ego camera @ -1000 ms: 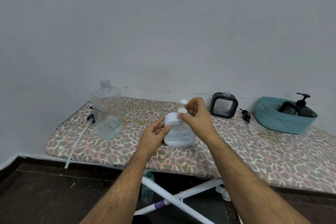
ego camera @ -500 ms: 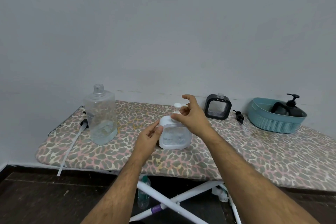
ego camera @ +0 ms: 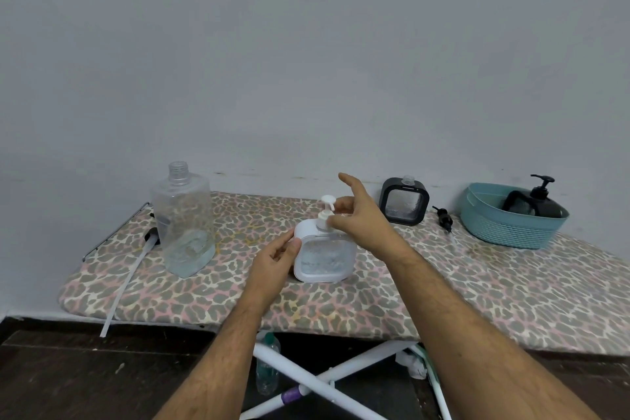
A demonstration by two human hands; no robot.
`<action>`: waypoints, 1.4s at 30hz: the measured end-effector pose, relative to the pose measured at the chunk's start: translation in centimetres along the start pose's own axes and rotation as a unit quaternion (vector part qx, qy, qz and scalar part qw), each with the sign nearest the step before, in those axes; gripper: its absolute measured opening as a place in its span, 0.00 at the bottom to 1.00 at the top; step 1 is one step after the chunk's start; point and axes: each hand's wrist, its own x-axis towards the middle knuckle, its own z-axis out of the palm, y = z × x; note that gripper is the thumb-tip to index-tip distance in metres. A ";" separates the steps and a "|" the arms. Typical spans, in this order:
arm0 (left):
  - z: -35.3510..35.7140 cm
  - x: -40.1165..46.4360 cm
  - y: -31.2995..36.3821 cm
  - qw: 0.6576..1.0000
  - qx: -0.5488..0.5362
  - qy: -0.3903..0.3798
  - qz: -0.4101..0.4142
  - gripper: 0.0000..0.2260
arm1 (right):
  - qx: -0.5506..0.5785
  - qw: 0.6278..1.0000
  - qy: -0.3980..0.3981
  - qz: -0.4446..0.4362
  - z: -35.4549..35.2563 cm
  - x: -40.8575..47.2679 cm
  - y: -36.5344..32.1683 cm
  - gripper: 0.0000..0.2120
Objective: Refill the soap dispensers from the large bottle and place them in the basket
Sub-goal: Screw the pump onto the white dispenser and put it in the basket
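Left hand gripped the left edge of the white soap dispenser, which stood upright on the bench, steadying it. Right hand sat at the white pump on top, thumb and forefinger pinching at its collar, other fingers spread; looked like screwing the pump on, though true contact was hard to tell. Farther left stood the large bottle, uncapped. Basket lay well right of the dispenser, so the right hand was nearer for the carry. Black dispenser was between, uncapped.
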 end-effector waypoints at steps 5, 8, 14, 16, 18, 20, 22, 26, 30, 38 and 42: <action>0.0 0.0 0.0 1.000 -0.008 0.000 -0.001 0.36 | -0.033 0.999 0.018 -0.002 0.2 0.0 0.4 0.38; 0.0 0.0 -0.1 1.000 -0.007 0.002 -0.002 0.35 | -0.017 1.000 0.001 -0.001 0.1 0.0 0.4 0.36; 0.0 0.1 -0.2 1.000 -0.007 0.001 0.001 0.36 | -0.032 0.999 0.021 -0.004 0.2 0.0 0.5 0.35; 0.1 0.0 -0.1 1.000 -0.011 0.002 0.003 0.37 | -0.028 0.999 0.015 -0.004 0.2 0.0 0.5 0.36; 0.1 0.0 -0.1 1.000 -0.014 0.002 0.002 0.37 | -0.010 1.000 0.004 -0.004 0.0 -0.1 0.4 0.35; 0.1 0.0 -0.1 1.000 -0.012 0.002 0.002 0.37 | 0.002 1.000 0.003 0.000 0.0 -0.2 0.5 0.34; 0.0 0.0 -0.2 1.000 -0.011 0.004 0.002 0.37 | 0.003 1.000 0.011 -0.003 0.2 -0.3 0.6 0.33; 0.0 0.0 -0.2 1.000 -0.006 0.006 -0.002 0.35 | -0.018 1.000 0.011 -0.007 0.5 -0.2 0.5 0.35; 0.0 0.0 -0.3 1.000 -0.004 0.007 -0.006 0.35 | 0.012 1.000 -0.007 0.000 0.4 -0.2 0.5 0.34; 0.1 -0.1 0.2 1.000 -0.018 0.004 -0.005 0.38 | 0.023 1.000 -0.001 0.010 0.5 -0.1 0.9 0.38; 0.0 -0.1 0.0 1.000 -0.013 0.005 -0.007 0.35 | 0.056 0.998 -0.021 0.019 0.2 0.2 1.4 0.39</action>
